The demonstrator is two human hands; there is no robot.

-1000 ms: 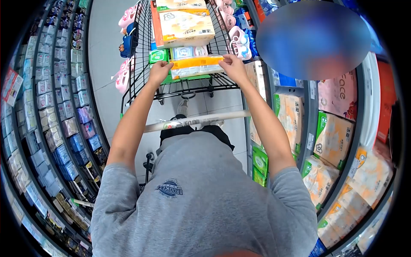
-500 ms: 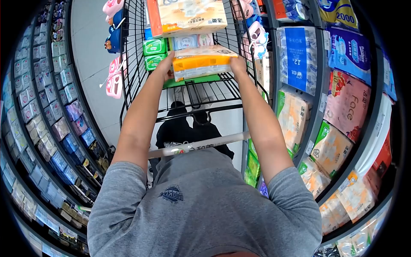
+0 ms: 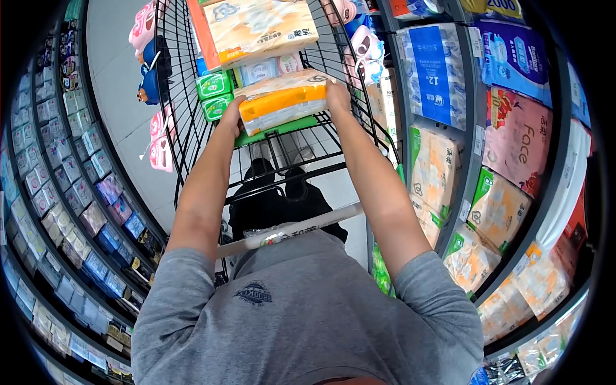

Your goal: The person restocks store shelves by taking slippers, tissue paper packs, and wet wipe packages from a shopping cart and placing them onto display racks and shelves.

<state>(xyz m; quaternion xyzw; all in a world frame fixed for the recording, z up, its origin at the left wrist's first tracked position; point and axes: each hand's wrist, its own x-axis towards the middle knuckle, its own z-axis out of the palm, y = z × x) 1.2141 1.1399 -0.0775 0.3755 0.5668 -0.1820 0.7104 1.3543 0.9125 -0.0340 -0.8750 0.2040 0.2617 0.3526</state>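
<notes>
An orange and white tissue pack (image 3: pixel 282 101) is held between my two hands inside the near end of the black wire cart (image 3: pixel 292 173). My left hand (image 3: pixel 231 117) grips its left end, and my right hand (image 3: pixel 338 99) wraps round its right end. Just beyond it lie green packs (image 3: pixel 215 95) and a pale blue and pink pack (image 3: pixel 269 69). A larger cream and orange tissue pack (image 3: pixel 260 29) sits farther in, beside an orange-red item (image 3: pixel 204 35). Part of a flat green item (image 3: pixel 276 131) shows beneath the held pack.
The cart's handle (image 3: pixel 292 230) crosses before my waist. Shelves of small packets (image 3: pixel 83 186) curve along the left. Shelves of tissue packs (image 3: pixel 436 168) stand close on the right. Pink and blue shoes (image 3: pixel 149 70) hang on the cart's left side, with more on its right.
The orange and white pack has tilted, showing more of its top, and my hands have moved from its near corners to round its ends. The person at the right has left the view.
</notes>
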